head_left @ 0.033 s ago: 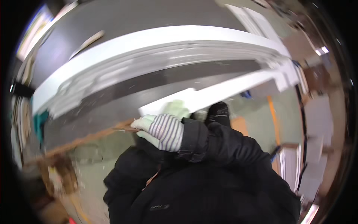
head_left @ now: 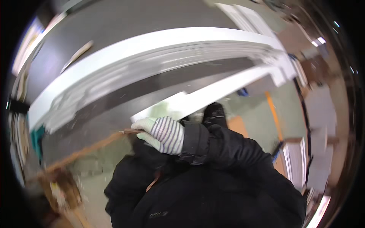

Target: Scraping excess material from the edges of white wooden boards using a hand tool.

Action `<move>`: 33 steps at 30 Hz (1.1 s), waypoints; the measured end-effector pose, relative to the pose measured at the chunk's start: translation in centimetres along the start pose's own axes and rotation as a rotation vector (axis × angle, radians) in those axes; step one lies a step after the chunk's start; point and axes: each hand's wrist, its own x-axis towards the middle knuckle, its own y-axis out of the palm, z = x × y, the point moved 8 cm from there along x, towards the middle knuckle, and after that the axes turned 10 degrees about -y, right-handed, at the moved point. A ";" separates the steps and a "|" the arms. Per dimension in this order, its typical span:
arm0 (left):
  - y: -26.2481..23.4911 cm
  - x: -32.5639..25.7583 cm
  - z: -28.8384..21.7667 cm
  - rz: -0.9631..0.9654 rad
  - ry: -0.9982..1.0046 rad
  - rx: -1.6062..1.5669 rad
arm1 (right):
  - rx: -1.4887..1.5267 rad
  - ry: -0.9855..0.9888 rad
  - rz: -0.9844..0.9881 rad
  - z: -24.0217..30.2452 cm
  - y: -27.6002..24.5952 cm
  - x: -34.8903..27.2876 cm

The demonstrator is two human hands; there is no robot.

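My right hand [head_left: 161,133] wears a white-and-grey striped knit glove with a pale green palm. It reaches leftward across my black jacket [head_left: 213,190], black sleeve behind it. Its fingers are curled on the end of a thin brown piece [head_left: 127,131], which lines up with a long brown wooden strip [head_left: 83,152] running down to the left. The picture is blurred, so I cannot tell what the piece is. Just above the hand lies a large white window frame [head_left: 152,49] with a dark panel [head_left: 159,85] inside it. My left hand is hidden.
A white bar [head_left: 213,93] of the frame runs up to the right past the hand. A black shoe tip [head_left: 215,112] shows on the greenish floor [head_left: 254,117]. An orange line [head_left: 274,117] crosses the floor. Brown clutter [head_left: 61,190] sits lower left, more white frames [head_left: 292,163] at right.
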 end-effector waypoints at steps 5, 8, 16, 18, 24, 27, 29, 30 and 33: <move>-1.2 5.8 -3.8 0.038 0.210 -0.132 | 0.062 0.344 -0.899 -6.5 -12.2 -12.9; -1.4 3.8 -2.3 0.009 0.313 -0.118 | 0.325 0.751 -1.157 -13.6 -15.6 -25.6; -4.9 0.6 2.6 0.819 0.185 -0.670 | 1.283 0.347 -1.665 -20.2 -17.6 -26.1; -4.5 -0.9 4.2 0.932 -0.131 -0.647 | 1.322 0.245 -1.765 -19.9 -19.6 -26.5; -2.2 -0.9 5.8 0.624 -0.149 -0.388 | 1.245 0.305 -1.831 -19.8 -22.6 -26.1; -8.7 -0.1 -5.7 -0.159 0.251 0.130 | 1.294 0.009 -1.761 -18.5 -22.4 -24.7; -11.7 0.7 -8.6 -0.453 0.454 -0.129 | 1.211 -0.042 -1.675 -13.6 -21.9 -19.9; -12.9 2.2 -9.3 -0.428 0.506 -0.161 | 1.248 -0.025 -1.730 -13.5 -21.6 -18.9; -19.3 5.3 -6.5 -0.435 0.337 -0.356 | 0.861 0.181 -1.296 -2.2 -25.3 -11.5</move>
